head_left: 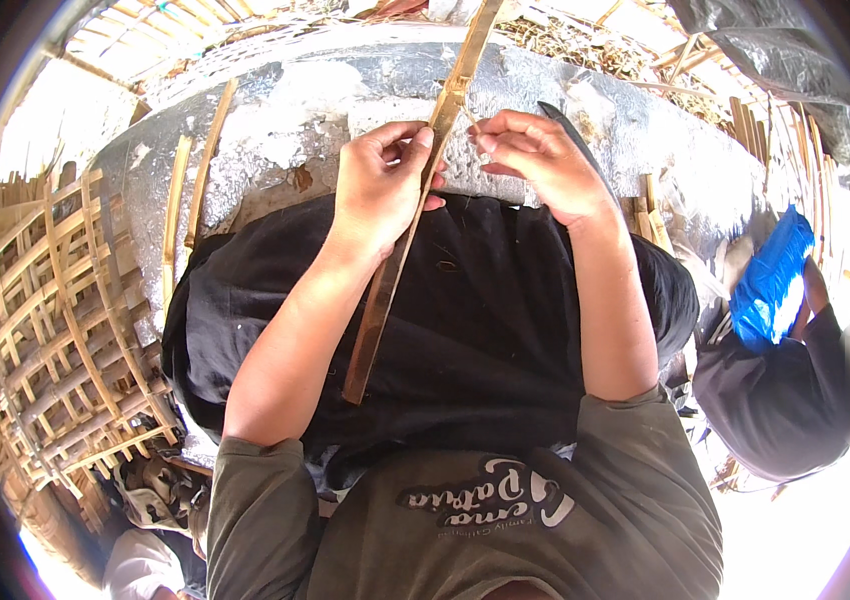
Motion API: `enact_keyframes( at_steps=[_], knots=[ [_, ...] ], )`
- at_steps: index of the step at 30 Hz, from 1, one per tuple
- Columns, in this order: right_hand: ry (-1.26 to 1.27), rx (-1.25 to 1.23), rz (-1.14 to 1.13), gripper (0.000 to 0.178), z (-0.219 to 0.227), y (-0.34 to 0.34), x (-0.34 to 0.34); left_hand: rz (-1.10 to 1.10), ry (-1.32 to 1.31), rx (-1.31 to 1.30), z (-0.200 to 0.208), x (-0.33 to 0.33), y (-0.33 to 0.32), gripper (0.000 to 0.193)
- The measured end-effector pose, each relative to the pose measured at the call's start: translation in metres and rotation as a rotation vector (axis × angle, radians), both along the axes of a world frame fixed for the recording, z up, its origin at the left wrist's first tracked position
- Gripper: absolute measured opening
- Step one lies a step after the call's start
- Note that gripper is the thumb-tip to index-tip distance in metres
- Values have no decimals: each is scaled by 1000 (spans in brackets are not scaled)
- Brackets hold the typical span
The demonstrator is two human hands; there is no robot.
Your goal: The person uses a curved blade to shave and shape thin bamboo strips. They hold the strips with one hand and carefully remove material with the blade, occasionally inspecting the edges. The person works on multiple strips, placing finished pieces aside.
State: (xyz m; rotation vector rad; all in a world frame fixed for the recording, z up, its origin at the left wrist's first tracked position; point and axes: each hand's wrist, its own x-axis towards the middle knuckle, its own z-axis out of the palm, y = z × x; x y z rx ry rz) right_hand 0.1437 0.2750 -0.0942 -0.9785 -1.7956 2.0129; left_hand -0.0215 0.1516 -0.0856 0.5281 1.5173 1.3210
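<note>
A long split bamboo strip (377, 320) slants across my lap, its lower end over the black cloth (485, 300) and its upper end past the top edge. My left hand (373, 185) is closed round its middle, thumb on the near face. To the right, my right hand (550, 165) pinches a thin bamboo sliver (472, 118) that joins the strip near its node. A dark, narrow, blade-like piece (567, 128) shows along the outer side of my right hand. Whether that hand holds it, I cannot tell.
A woven bamboo lattice (55, 320) stands at the left. Loose bamboo pieces (207, 165) lie beside the black cloth on the worn grey surface (335, 90). At the right a person in dark clothes (775, 400) sits near a blue plastic bag (773, 280). Shavings lie at the back.
</note>
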Motion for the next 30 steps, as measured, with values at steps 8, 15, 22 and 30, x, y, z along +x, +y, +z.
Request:
enact_keyframes(
  at_steps=[8,15,22,30],
  knots=[
    [-196,580,-2,11,15,20,21,-118,-88,-7,6,-6,-2,30],
    [-480,1170,-388,9,56,50,84,72,-212,97,11,-36,5,31],
    [-196,361,-247,36,145,75,71,82,-448,158,9,-39,4,19],
    [-659,599,-88,46,85,76,86,102,-425,145,5,-38,7,21]
  ],
)
